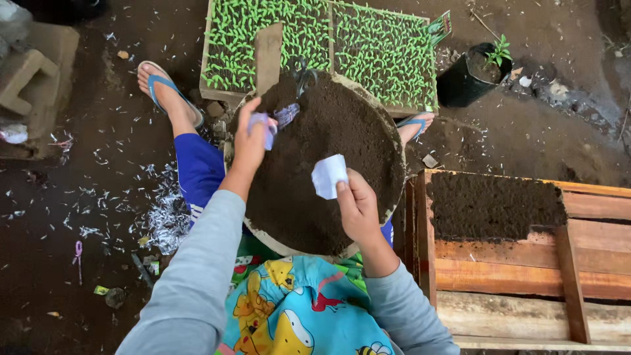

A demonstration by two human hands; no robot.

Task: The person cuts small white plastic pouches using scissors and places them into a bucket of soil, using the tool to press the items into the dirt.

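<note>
A round shallow basin (397, 197) heaped with dark soil (328, 118) rests on my lap. My left hand (251, 141) is raised over its left rim and grips scissors (279, 118) with purple handles, blades pointing toward the soil. My right hand (357, 207) hovers over the lower right of the soil and pinches a small white piece of paper (328, 175) between thumb and fingers. Both arms wear grey sleeves.
Two wooden trays of green seedlings (381, 49) lie beyond the basin. A wooden box (513, 263) partly filled with soil stands at the right. A black pot with a small plant (470, 75) sits at the back right. White paper scraps (164, 217) litter the dirt floor at the left.
</note>
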